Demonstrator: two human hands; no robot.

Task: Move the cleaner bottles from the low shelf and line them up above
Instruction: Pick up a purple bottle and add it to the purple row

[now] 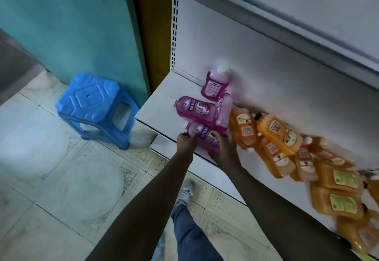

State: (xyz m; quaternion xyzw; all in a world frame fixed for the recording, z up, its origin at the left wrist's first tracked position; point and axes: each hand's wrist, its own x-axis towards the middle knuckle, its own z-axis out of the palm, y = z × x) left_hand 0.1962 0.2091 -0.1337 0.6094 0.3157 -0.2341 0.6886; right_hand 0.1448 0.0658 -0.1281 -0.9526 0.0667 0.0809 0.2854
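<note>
Blue plastic stool (96, 106) stands on the tiled floor (61, 178), well apart from the work, left of the low shelf (160, 104).

Left hand (185, 140): fingers curled at the cap end of the nearest pink bottle (205, 135), which lies on its side at the shelf's front edge; they appear to pinch the neck, though motion blur hides exact contact.

Right hand (224, 147): spread over the same bottle's body from the other side, fingers bent round it; both hands thus hold one bottle; no gap visible between palm and plastic.

Three more pink bottles (196, 108) lie further back, touching one another; one leans at the back panel with its white cap (222, 69) up.

Right of these, a jumble of orange bottles (274, 135) lies overlapping along the shelf towards the right edge; labels unreadable in the blur.

Upper shelf (307, 20) runs above, its bare underside and front lip showing; nothing seen on it from this angle.

Handling judgement: bottle looks full of liquid, so moderately heavy for its size; rigid but slightly yielding plastic; smooth, glossy sides likely slippery; not fragile, though the cap could leak if knocked. Best hold: round the waist of the body, with the neck steadied, as now; lift upright before setting it above.
</note>
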